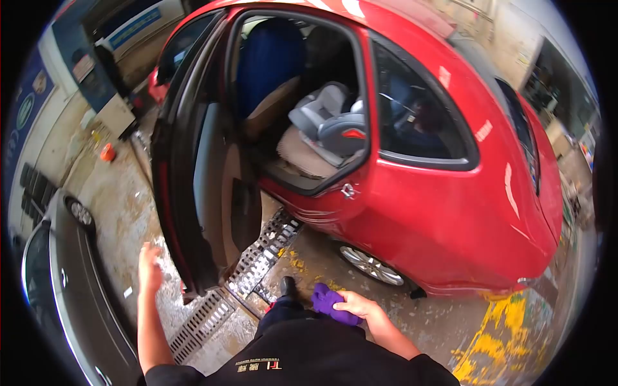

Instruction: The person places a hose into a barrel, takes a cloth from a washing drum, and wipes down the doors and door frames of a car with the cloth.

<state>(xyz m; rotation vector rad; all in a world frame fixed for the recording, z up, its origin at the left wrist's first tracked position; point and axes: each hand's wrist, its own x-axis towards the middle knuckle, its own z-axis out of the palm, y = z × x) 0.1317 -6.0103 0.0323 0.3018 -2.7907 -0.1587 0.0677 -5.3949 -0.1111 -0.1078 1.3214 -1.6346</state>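
Observation:
A bunched purple cloth is gripped in my right hand, low in front of my body. My left hand is raised at the left, slightly blurred, with its fingers apart and nothing seen in it. Closest to it is the lower outer edge of the open rear door of a red car; a gap shows between hand and door. Through the doorway a grey child car seat sits on the beige rear seat, behind a front seat with a blue cover.
A metal drain grate crosses the wet floor beneath the door. The car's rear wheel is right of my feet. A grey car stands at far left, near stacked tires. An orange object lies on the floor.

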